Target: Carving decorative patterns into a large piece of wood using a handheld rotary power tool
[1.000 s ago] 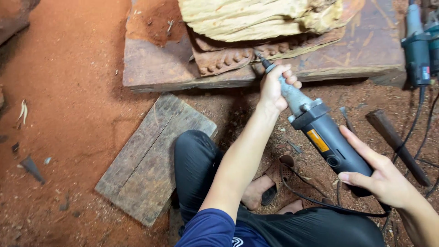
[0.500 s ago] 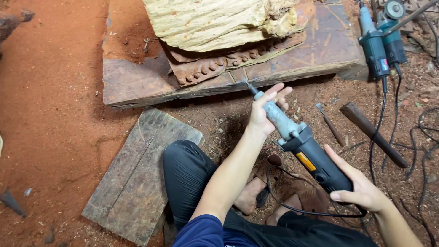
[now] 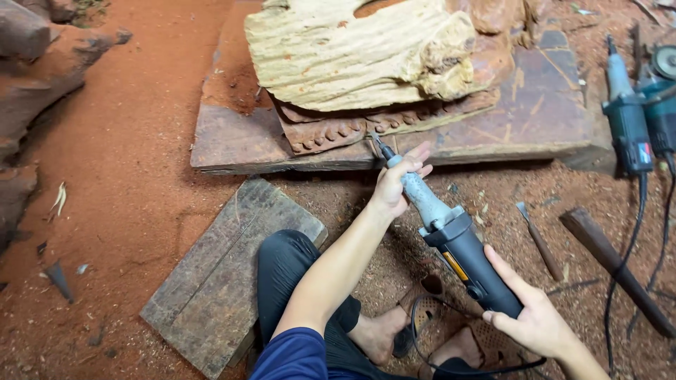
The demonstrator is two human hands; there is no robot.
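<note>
I hold a long grey die grinder (image 3: 451, 236) in both hands. My left hand (image 3: 399, 181) grips its pale front neck, just behind the small bit. My right hand (image 3: 533, 317) wraps the dark rear body, where a black cord leaves it. The bit's tip touches the carved, beaded edge of a reddish wood piece (image 3: 352, 130). A large pale ridged wood carving (image 3: 366, 53) lies on top of that piece. Both rest on a thick dark wooden slab (image 3: 542, 112) on the ground.
A grey plank (image 3: 225, 274) lies by my left knee. Two more corded power tools (image 3: 630, 119) sit at the right. A chisel (image 3: 539, 239) and a dark wooden mallet handle (image 3: 612, 257) lie on the sawdust-covered red earth. Reddish rocks (image 3: 35, 84) sit far left.
The view has shifted, so the slab and carving sit lower and more central. My hands keep their grip on the grinder, and its bit stays at the carved edge.
</note>
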